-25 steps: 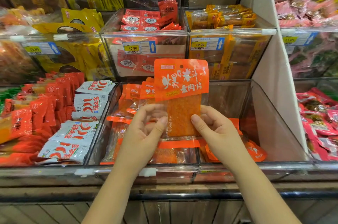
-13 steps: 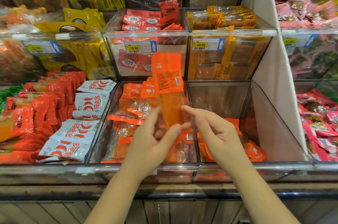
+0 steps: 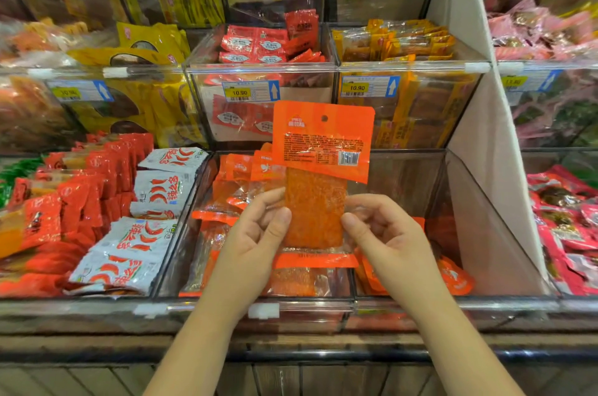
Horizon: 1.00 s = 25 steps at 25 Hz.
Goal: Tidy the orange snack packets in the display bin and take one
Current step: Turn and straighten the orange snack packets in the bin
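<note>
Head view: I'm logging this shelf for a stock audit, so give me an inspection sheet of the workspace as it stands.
Surface: wooden ledge under a row of clear bins.
Job's things: held orange packet upright above the display bin, barcode side to the camera; binned orange packets lie jumbled inside; stray orange packets in the compartment to its right.
Clutter: white chilli packets and red packets to the left; pink packets to the right.
Grippers: left hand pinches the held packet's left edge, right hand its right edge.
Cables: nothing seen.
Surroundings: upper bins with a price label reading 10.90; white divider panel on the right.
</note>
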### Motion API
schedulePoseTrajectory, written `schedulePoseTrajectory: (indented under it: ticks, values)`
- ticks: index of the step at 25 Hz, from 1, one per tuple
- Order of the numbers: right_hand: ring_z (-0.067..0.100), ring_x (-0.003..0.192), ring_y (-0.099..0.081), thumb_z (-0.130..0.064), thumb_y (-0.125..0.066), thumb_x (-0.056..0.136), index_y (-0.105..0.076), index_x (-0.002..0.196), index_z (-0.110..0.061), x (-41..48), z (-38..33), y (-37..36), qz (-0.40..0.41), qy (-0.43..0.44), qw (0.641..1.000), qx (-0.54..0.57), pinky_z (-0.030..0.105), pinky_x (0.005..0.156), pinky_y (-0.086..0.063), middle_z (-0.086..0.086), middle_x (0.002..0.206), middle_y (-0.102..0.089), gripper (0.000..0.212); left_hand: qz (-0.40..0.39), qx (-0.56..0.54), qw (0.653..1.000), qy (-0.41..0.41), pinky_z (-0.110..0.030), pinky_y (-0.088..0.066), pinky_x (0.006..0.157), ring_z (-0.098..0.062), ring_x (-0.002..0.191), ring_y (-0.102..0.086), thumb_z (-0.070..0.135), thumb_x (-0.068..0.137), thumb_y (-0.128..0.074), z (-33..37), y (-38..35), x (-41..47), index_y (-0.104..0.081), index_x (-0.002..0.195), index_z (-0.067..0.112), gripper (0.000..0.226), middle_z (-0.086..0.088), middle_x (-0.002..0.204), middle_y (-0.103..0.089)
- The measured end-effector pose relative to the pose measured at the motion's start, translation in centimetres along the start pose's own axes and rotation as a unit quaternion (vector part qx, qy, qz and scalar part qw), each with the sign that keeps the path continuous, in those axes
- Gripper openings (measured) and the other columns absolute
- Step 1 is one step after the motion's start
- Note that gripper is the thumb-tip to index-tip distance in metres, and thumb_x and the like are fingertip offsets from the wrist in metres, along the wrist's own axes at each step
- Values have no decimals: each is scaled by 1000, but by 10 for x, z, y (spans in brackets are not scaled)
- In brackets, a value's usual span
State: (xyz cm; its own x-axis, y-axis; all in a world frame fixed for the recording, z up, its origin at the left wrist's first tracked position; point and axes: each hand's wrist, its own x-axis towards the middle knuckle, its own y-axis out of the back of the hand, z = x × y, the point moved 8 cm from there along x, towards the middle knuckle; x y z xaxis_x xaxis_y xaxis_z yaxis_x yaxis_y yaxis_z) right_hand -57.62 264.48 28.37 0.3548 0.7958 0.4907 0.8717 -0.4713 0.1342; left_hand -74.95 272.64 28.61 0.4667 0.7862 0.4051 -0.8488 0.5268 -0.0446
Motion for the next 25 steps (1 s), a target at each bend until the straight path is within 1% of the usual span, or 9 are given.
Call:
schedulePoseTrajectory:
  ticks: [4,6,8,12,15,17,19,21,25]
  values:
    - [18,81,-68,-36,-68,89,-67,118,-37,-2,0,-2,-13,-12,1000,23,37,76,-58,-4,87,-69,29,10,23,1000,12,-23,-55,88,-5,110,-68,37,91,-60,-5,4,0,-62,122,33,31,14,115,-73]
    - [16,93,-71,-34,-69,88,-50,142,-36,-1,3,-5,-32,-29,997,70,35,82,-59,-3,101,-73,56,9,28,999,19,-30,-54,93,-7,111,-68,43,89,-65,-10,6,0,-64,121,36,33,10,119,-71]
    - [19,111,-70,-28,-71,89,-29,155,-43,-3,1,-9,-49,-30,992,111,37,90,-59,-3,125,-69,79,-4,21,999,36,-32,-57,86,-9,100,-70,40,86,-67,-15,3,0,-66,115,39,29,11,112,-70]
    - [0,135,-50,-21,-69,95,-38,152,-43,-1,-11,-7,-72,-5,996,54,24,99,-53,-22,152,-45,69,-36,128,991,4,-31,-58,76,-10,85,-65,38,91,-64,-8,-9,-3,-61,119,39,27,13,96,-63]
    - [3,128,-58,-21,-71,95,-45,148,-41,19,6,47,-4,-46,999,9,31,101,-54,-18,146,-53,63,-36,298,948,-107,-26,-54,76,-10,97,-60,33,99,-61,7,-18,-11,-59,126,30,27,11,108,-56]
    - [10,121,-64,-35,-77,90,-47,147,-39,34,34,84,-15,-116,988,-97,42,106,-52,-11,137,-61,65,-97,416,891,-153,-29,-52,94,-4,118,-52,45,98,-55,7,-46,-17,-53,138,25,44,11,130,-48]
    - [12,111,-66,-60,-83,71,-46,148,-31,40,62,93,-108,-172,949,-241,40,104,-52,-6,127,-65,91,-155,481,855,-113,-31,-31,121,-9,148,-23,61,97,-46,-7,-76,-20,-31,156,23,72,8,159,-22]
    - [15,111,-64,-55,-87,71,-39,154,-22,32,88,71,-244,-217,883,-337,34,101,-52,0,129,-63,101,-168,519,837,-47,-29,-3,124,-9,155,10,74,93,-39,-21,-93,-20,-3,163,21,95,8,168,14]
    - [22,137,-49,-34,-80,87,-21,161,-22,14,126,31,-405,-228,765,-445,35,114,-42,1,156,-44,95,-147,566,811,-11,-29,0,122,-13,154,19,85,87,-30,-30,-101,-18,15,160,17,111,1,164,33]
